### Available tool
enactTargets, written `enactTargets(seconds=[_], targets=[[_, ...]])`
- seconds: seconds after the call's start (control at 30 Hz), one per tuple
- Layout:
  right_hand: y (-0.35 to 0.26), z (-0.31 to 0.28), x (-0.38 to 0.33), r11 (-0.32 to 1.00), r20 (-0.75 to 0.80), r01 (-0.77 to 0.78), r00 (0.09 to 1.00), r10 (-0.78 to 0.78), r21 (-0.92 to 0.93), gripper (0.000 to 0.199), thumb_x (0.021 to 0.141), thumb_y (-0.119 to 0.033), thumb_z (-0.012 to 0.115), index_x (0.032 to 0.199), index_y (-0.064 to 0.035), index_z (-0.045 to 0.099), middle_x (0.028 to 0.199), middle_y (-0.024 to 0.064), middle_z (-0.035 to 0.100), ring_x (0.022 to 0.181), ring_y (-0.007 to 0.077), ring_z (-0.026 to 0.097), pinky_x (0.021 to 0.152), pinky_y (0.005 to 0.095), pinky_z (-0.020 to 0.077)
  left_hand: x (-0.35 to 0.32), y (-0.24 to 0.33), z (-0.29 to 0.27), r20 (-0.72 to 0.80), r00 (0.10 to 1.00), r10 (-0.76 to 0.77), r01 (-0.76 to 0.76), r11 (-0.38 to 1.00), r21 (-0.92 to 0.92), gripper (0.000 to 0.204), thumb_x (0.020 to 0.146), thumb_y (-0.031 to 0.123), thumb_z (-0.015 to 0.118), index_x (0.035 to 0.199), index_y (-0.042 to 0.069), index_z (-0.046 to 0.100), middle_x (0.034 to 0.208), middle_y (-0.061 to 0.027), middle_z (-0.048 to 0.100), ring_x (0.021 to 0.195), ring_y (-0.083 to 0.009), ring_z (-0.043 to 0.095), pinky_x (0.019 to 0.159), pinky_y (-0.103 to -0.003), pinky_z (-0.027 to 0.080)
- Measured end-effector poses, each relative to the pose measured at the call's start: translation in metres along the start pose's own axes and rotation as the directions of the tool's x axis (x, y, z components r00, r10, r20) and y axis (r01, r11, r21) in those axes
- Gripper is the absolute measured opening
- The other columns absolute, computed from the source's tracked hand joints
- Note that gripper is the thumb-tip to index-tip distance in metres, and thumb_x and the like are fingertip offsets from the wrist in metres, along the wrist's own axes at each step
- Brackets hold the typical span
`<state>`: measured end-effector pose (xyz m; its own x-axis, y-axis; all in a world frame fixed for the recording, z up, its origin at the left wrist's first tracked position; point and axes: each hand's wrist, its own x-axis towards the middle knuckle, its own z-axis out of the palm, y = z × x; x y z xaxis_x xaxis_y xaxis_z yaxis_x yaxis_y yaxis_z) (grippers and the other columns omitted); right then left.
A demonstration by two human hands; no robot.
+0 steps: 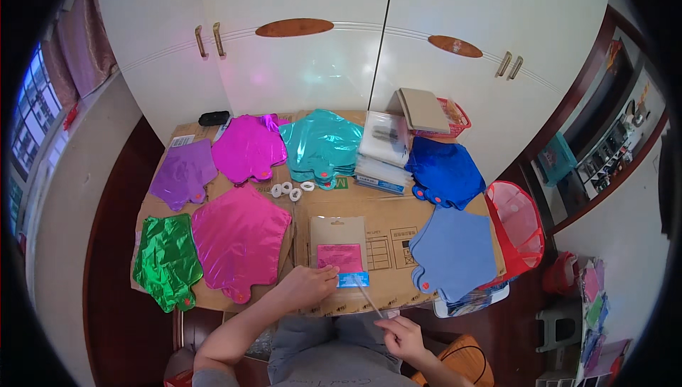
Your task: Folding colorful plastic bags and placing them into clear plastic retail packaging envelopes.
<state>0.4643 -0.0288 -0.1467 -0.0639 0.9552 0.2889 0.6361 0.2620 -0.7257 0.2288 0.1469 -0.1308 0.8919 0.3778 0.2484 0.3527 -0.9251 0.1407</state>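
In front of me on the cardboard lies a clear plastic bag (338,226) with a hang hole at its far end. Through it show a folded pink foil piece (339,255) and a blue label strip (353,280). My left hand (312,285) is closed at the bag's near left edge, its fingertips touching beside the blue strip. A thin pale strip or straw (370,301) slants from the blue strip down to my right hand (402,337), which pinches its near end at the table's front edge. Whether it is inside the bag I cannot tell.
Stacks of foil balloons surround the bag: green (168,259), pink (243,241), purple (183,174), magenta (249,149), teal (323,142), dark blue (446,170) and light blue (456,248). Small white rolls (295,194), clear bags (383,138) and a red basket (462,123) sit farther back.
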Motion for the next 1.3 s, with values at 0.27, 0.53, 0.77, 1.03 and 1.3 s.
enactTargets(seconds=[0.27,0.53,0.77,1.03,1.3], targets=[[-0.004,0.012,0.0,0.969,-0.01,0.225,0.974,-0.227,-0.097,0.029,0.066,-0.003,0.061,0.093,-0.0083,0.067,0.068,0.0048,0.057,0.058,0.0222,0.059,0.055,0.0325,0.049,-0.001,0.006,0.012,-0.058,0.997,0.052,-0.041,0.981,0.19,0.013,0.078,0.012,0.057,0.087,0.002,0.059,0.105,-0.0139,0.066,0.09,-0.021,0.069,0.067,-0.03,0.057],[-0.015,0.024,0.005,0.915,0.052,0.379,0.925,-0.375,-0.141,0.033,0.063,-0.003,0.064,0.096,-0.007,0.066,0.065,0.0034,0.054,0.053,0.0217,0.056,0.052,0.0319,0.0479,0.001,0.012,0.008,-0.096,0.995,-0.002,0.02,0.982,0.188,0.008,0.077,0.01,0.056,0.081,0.003,0.054,0.103,-0.0158,0.066,0.086,-0.0216,0.069,0.062,-0.03,0.057],[-0.015,0.04,0.002,0.955,0.163,0.209,0.971,-0.177,-0.208,0.024,0.078,-0.014,0.066,0.102,-0.0081,0.064,0.07,0.0066,0.057,0.057,0.0251,0.061,0.053,0.0357,0.0523,0.003,0.018,0.002,-0.109,0.993,-0.046,0.062,0.987,0.148,0.011,0.076,0.012,0.057,0.082,0.003,0.054,0.103,-0.0146,0.065,0.087,-0.0231,0.069,0.064,-0.031,0.058],[-0.014,0.036,0.03,0.955,0.075,0.123,0.992,-0.106,-0.269,0.019,0.087,-0.019,0.061,0.103,-0.0089,0.063,0.071,0.0078,0.058,0.063,0.0257,0.063,0.056,0.0365,0.053,0.0,0.02,0.01,-0.171,0.985,0.019,0.014,0.982,0.19,0.011,0.075,0.014,0.058,0.08,0.005,0.055,0.106,-0.0149,0.063,0.095,-0.0264,0.066,0.068,-0.031,0.058],[-0.006,0.009,0.086,0.94,0.061,0.117,0.993,-0.103,-0.322,0.032,0.078,-0.016,0.071,0.109,-0.009,0.065,0.089,0.0116,0.064,0.086,0.0285,0.063,0.073,0.0378,0.0515,-0.001,0.022,0.007,-0.151,0.988,0.02,0.009,0.982,0.186,0.011,0.075,0.014,0.058,0.08,0.005,0.055,0.107,-0.014,0.061,0.097,-0.0271,0.065,0.075,-0.032,0.057]])
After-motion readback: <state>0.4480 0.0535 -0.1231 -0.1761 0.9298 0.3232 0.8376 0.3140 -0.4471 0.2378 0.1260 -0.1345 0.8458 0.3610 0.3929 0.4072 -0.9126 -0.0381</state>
